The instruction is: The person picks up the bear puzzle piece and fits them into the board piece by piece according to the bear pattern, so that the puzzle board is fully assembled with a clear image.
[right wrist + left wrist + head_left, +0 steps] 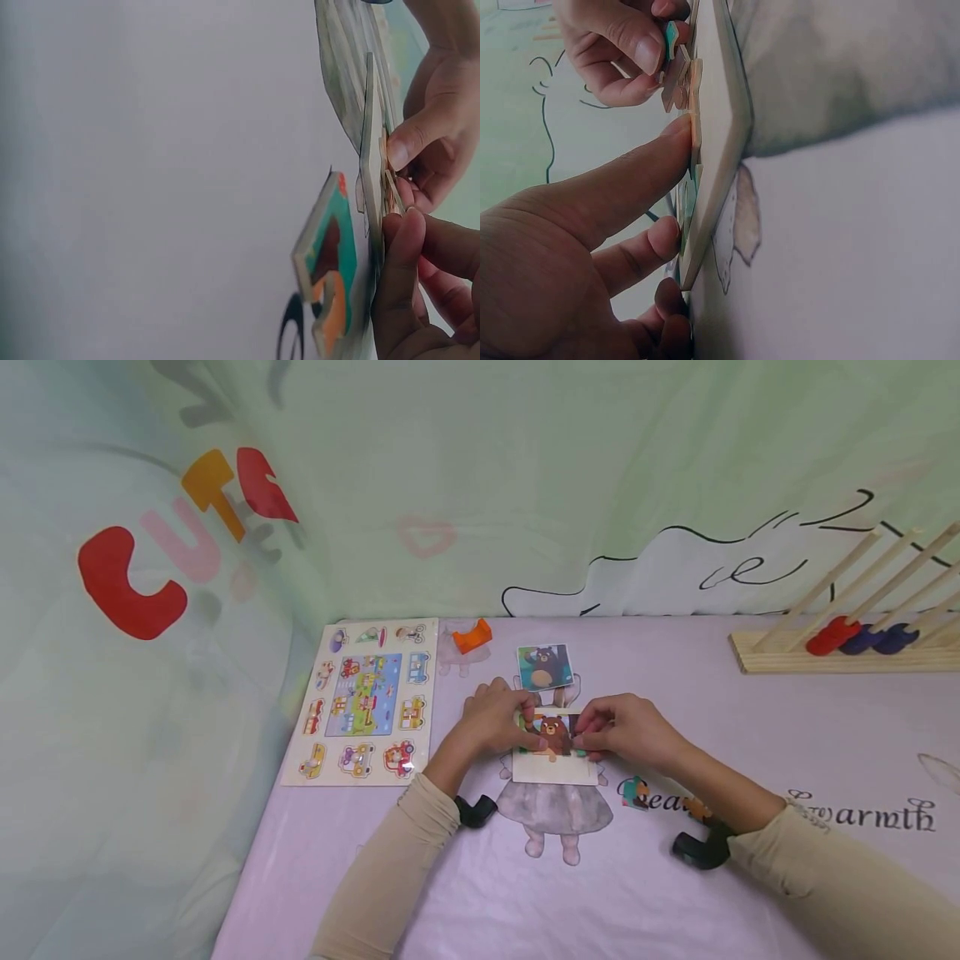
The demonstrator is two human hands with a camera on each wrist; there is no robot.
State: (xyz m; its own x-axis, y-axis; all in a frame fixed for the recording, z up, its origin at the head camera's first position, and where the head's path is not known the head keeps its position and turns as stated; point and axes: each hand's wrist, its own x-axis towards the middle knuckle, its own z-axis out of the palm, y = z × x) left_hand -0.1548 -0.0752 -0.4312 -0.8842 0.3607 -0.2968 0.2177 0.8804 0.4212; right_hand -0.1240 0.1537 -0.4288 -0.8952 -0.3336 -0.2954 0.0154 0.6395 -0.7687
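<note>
A pale puzzle board (555,770) lies on the table, its upper part covered by joined jigsaw pieces showing a brown bear (553,733). My left hand (491,720) is at the board's left side; in the left wrist view its thumb presses the pieces and another fingertip touches near the edge. My right hand (630,731) pinches a teal-edged puzzle piece (671,39) between thumb and fingers, tilted at the right of the picture. The fingers hide part of that piece. Above the board lies a bear picture card (544,667).
Two loose puzzle pieces, one teal and orange (635,793) and one mostly orange (699,810), lie right of the board. A vehicle puzzle (378,637) is at left, near an orange block (472,636). A wooden peg rack (765,653) with coloured rings stands at back right.
</note>
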